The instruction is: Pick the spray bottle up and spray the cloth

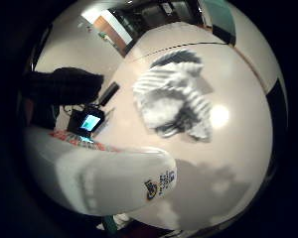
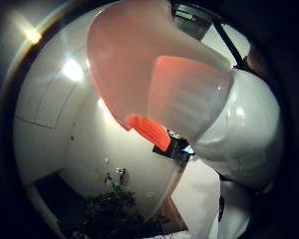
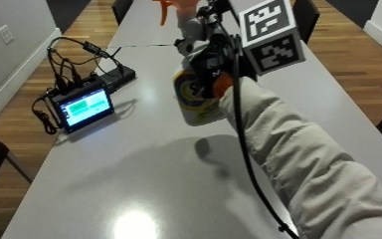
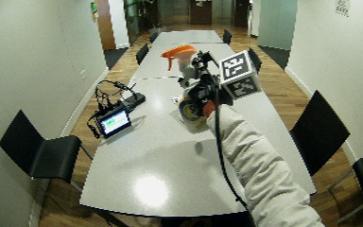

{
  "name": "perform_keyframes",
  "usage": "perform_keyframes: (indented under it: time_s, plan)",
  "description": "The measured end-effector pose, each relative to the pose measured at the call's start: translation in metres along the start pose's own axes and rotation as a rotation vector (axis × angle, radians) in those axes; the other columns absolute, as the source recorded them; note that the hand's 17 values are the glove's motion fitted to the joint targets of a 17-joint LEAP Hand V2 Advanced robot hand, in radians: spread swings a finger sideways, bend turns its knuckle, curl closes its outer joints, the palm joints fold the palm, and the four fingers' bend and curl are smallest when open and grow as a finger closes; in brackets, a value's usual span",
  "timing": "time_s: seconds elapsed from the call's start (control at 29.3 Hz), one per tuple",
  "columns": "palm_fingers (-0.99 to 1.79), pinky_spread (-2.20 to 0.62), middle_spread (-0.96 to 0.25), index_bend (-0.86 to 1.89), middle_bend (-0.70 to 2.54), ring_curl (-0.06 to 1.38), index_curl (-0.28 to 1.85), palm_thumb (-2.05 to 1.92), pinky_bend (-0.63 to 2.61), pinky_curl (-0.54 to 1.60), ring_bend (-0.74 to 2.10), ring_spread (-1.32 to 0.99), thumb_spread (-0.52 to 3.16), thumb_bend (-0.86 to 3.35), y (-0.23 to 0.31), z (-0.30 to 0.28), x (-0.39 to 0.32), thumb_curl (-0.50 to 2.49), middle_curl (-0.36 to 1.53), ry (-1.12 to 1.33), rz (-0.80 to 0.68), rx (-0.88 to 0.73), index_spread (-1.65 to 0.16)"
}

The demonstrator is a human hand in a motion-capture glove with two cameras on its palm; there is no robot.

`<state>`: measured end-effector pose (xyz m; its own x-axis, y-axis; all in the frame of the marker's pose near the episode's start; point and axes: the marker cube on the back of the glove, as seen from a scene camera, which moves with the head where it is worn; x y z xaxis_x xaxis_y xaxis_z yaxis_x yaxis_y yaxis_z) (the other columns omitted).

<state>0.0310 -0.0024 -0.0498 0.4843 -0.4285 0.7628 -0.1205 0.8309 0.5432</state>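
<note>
Right hand (image 3: 211, 64): wrapped around the spray bottle (image 3: 194, 99), held upright above the table (image 3: 144, 164). Cloth (image 1: 174, 96): crumpled on the table beneath, hidden behind the hand in the outside views. Risk: nozzle points sideways; spray would likely miss the cloth unless tipped downward.
</note>
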Motion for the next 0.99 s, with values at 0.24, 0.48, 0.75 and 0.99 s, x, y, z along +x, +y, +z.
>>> perform_keyframes:
  time_s: [0.24, 0.48, 0.75, 0.99]
  plan:
    - [1.09, -0.24, -0.13, 0.14, 0.31, 0.53, 0.51, 1.17, 0.46, 0.50, 0.43, -0.18, 0.40, -0.02, 0.025, 0.057, -0.005, 0.70, 0.57, -0.171, 0.065, -0.058, -0.27]
    - [1.07, -0.24, -0.14, 0.14, 0.28, 0.53, 0.50, 1.18, 0.46, 0.50, 0.42, -0.18, 0.42, -0.02, 0.047, 0.082, -0.001, 0.70, 0.57, -0.183, 0.045, -0.101, -0.27]
    - [1.07, -0.25, -0.14, 0.12, 0.26, 0.53, 0.48, 1.17, 0.46, 0.50, 0.42, -0.18, 0.47, -0.02, 0.057, 0.095, -0.001, 0.69, 0.57, -0.186, -0.055, -0.043, -0.27]
    - [0.71, -0.19, -0.15, 0.04, 0.31, 0.53, 0.41, 1.07, 0.29, 0.47, 0.42, -0.17, 0.67, -0.06, 0.069, 0.108, 0.013, 0.65, 0.59, -0.169, -0.105, -0.201, -0.29]
